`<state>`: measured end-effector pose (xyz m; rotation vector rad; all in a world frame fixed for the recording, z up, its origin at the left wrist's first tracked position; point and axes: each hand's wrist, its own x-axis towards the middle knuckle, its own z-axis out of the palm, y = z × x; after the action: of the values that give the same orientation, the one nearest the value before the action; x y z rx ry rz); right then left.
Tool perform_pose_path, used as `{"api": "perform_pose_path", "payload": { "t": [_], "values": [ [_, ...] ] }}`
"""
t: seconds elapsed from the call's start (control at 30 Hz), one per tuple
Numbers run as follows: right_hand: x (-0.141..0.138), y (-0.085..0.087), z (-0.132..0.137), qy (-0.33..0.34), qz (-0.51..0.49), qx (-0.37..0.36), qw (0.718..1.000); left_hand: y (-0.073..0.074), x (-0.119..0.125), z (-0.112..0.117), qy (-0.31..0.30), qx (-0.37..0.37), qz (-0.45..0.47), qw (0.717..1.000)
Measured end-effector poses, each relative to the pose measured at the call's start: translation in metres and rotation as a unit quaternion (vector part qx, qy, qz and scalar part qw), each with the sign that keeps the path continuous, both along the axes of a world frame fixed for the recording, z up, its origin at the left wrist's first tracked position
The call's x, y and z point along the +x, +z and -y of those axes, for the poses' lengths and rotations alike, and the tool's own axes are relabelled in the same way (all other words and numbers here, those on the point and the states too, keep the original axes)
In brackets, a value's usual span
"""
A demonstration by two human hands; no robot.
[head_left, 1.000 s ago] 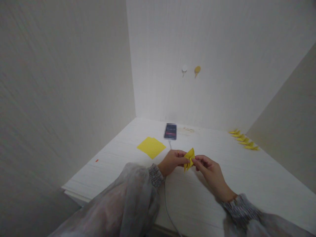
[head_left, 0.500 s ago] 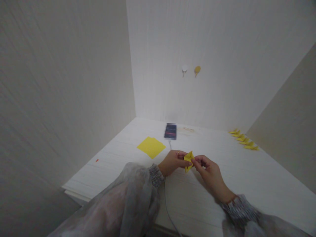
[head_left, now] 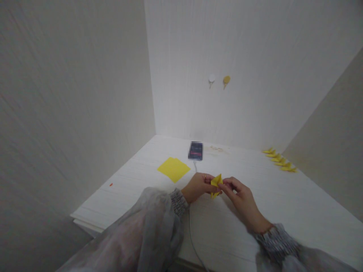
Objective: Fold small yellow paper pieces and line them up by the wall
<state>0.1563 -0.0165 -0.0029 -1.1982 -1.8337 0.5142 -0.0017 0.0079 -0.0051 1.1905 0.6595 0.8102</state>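
Note:
Between my two hands is a small piece of folded yellow paper [head_left: 216, 181], with pointed flaps standing up at its top and a tip showing below. My left hand [head_left: 200, 186] pinches it from the left, thumb across the front and fingers behind. From the right, my right hand [head_left: 239, 196] grips the paper's right edge between thumb and forefinger, the other fingers curled. The fingertips cover the paper's middle folds. Left of my hands, flat yellow paper squares [head_left: 173, 169] lie on the white table [head_left: 235, 241].
A phone-like device [head_left: 196, 150], blurred out, stands near the back wall with a white cable [head_left: 190, 230] running under my left wrist. Several folded yellow paper pieces [head_left: 279, 160] line the right side. Two hooks [head_left: 211, 79] hang on the wall. A small orange scrap [head_left: 110, 184] lies left.
The folded paper has tilted slightly in my fingers, and its right flap now shows less. My right thumb and forefinger have shifted a little on it. Everything else stays in place.

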Motion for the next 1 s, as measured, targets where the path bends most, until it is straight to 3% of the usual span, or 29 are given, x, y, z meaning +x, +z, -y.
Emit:
{"api": "perform_pose_path", "payload": {
  "t": [0.27, 0.7, 1.0],
  "values": [
    [0.0003, 0.0033, -0.0013, 0.057, -0.034, 0.006, 0.998, -0.0001, -0.001, 0.0007, -0.019, -0.005, -0.021, 1.0],
    [-0.0009, 0.0022, -0.0001, 0.051, -0.041, 0.006, 0.998, -0.002, 0.0005, 0.0003, 0.004, 0.021, -0.061, 0.998],
    [-0.0017, 0.0044, 0.0017, 0.063, -0.063, -0.01, 0.996, -0.0024, 0.0004, 0.0006, -0.023, 0.014, -0.074, 0.997]
  ]
}}
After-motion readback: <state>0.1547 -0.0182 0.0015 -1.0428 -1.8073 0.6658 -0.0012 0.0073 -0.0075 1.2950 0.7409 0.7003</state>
